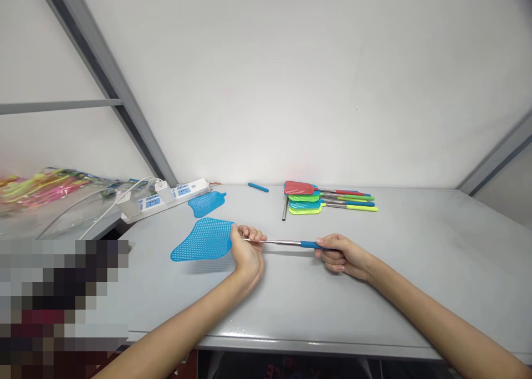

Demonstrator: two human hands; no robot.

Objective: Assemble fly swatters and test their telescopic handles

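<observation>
Between my hands, just above the table, is a blue fly swatter (pixel 203 240) with a silver telescopic rod and a blue grip. My left hand (pixel 248 251) is closed around the neck, where the mesh head meets the rod. The fingers of my right hand (pixel 338 252) pinch the blue grip (pixel 308 245) near its end. Behind my left hand lies a loose blue swatter head (pixel 208 204). Farther back rests a separate blue grip (pixel 258 187). A bare metal tube (pixel 285 208) lies partly under a pile of swatters.
Several swatters, red, green, blue and yellow (pixel 305 208), are piled at the back of the grey table (pixel 415 257). A white power strip (pixel 166 200) with plugs and cables stands at the back left. Bagged colourful items (pixel 50 188) lie farther left. A wall closes off the rear.
</observation>
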